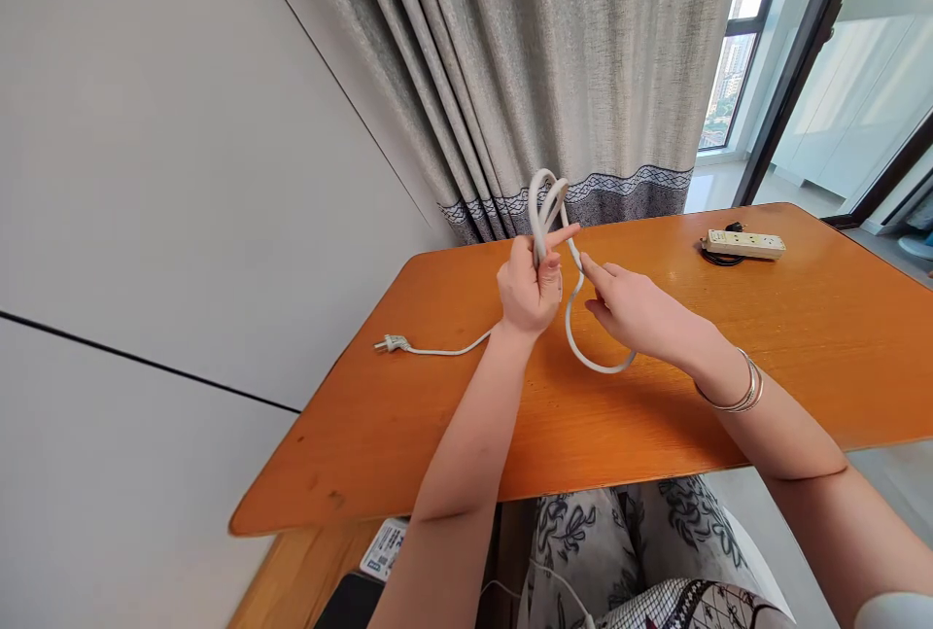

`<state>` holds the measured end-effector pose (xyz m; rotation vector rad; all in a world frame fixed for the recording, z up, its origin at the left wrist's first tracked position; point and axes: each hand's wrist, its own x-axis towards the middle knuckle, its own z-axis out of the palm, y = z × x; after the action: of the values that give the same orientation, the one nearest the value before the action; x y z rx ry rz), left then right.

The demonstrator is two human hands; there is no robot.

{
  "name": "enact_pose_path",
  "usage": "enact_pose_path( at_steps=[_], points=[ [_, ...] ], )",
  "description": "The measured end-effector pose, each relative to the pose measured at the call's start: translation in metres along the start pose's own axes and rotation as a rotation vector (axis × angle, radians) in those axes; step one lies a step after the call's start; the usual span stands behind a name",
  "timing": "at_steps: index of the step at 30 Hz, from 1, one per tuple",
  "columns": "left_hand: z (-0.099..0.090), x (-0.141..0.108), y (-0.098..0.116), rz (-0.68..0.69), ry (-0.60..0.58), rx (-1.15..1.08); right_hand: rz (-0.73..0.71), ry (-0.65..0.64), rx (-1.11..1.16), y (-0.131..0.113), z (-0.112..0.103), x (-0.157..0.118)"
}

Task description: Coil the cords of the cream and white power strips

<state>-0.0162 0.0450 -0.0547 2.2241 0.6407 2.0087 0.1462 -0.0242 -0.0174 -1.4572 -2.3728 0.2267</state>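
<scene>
A white power cord (599, 368) is gathered into several narrow loops standing up from my left hand (531, 289). That hand is closed around the base of the loops, with its index finger pointing out to the right across the cord. My right hand (634, 313) is just to the right, palm down, its fingertips at the strand that comes down from the loops. From there the cord curves low over the table and disappears beneath the right hand, whose inner fingers are hidden. One end, with a white plug (395, 343), lies on the table to the left.
The orange wooden table (437, 435) has rounded corners. A white power strip (744, 244) with a black cord rests at its far right. A grey curtain (604, 55) hangs behind, and a pale panel (182, 172) borders the left side. My lap is below the near edge.
</scene>
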Motion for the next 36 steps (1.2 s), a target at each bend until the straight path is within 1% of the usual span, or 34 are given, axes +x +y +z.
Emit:
enact_pose_path(
  at_steps=[3,5,8,10,12,15,17,19,20,22,24,25,26,27,28,31,32,33,36],
  points=[
    [0.005,-0.003,0.002,0.083,-0.092,-0.001,-0.067,0.021,0.087,0.004,0.002,0.000],
    [0.009,-0.004,0.004,0.103,-0.136,-0.001,-0.106,0.032,0.143,0.007,0.001,0.001],
    [0.010,-0.003,0.004,0.118,-0.159,0.045,-0.173,0.056,0.251,0.008,-0.001,0.003],
    [0.008,-0.001,0.003,0.127,-0.169,0.075,-0.200,0.047,0.325,0.007,-0.001,0.003],
    [0.005,0.001,0.001,0.086,-0.196,0.070,-0.193,-0.002,0.372,0.004,-0.002,0.002],
    [0.001,0.003,-0.001,-0.061,-0.238,0.082,-0.164,-0.057,0.408,0.001,-0.002,0.000],
    [-0.001,0.003,-0.002,-0.120,-0.238,0.125,-0.158,-0.073,0.496,0.001,-0.001,0.000],
    [-0.005,0.004,-0.004,-0.134,-0.204,0.164,-0.140,-0.124,0.662,0.003,0.000,0.000],
    [-0.007,0.004,-0.005,-0.136,-0.167,0.177,-0.125,-0.168,0.754,0.004,0.001,0.001],
    [-0.014,0.006,-0.009,-0.149,-0.056,0.196,-0.104,-0.274,0.898,0.008,0.002,0.004],
    [-0.021,0.009,-0.013,-0.179,0.069,0.194,-0.107,-0.360,0.947,0.011,0.002,0.006],
    [-0.023,0.010,-0.015,-0.202,0.113,0.184,-0.110,-0.380,0.928,0.012,0.002,0.007],
    [-0.025,0.012,-0.015,-0.231,0.135,0.169,-0.108,-0.372,0.877,0.014,0.000,0.008],
    [-0.026,0.013,-0.015,-0.264,0.131,0.147,-0.101,-0.325,0.789,0.015,-0.001,0.008],
    [-0.025,0.014,-0.014,-0.302,0.106,0.120,-0.087,-0.236,0.668,0.016,-0.003,0.008],
    [-0.018,0.017,-0.008,-0.448,-0.037,-0.002,-0.012,0.167,0.227,0.020,-0.008,0.008],
    [-0.014,0.017,-0.004,-0.509,-0.088,-0.064,0.012,0.287,0.110,0.023,-0.009,0.008],
    [-0.011,0.018,-0.001,-0.575,-0.140,-0.142,0.027,0.380,0.024,0.025,-0.010,0.009],
    [-0.006,0.020,0.012,-0.753,-0.294,-0.424,0.016,0.553,-0.098,0.033,-0.012,0.009]
  ],
)
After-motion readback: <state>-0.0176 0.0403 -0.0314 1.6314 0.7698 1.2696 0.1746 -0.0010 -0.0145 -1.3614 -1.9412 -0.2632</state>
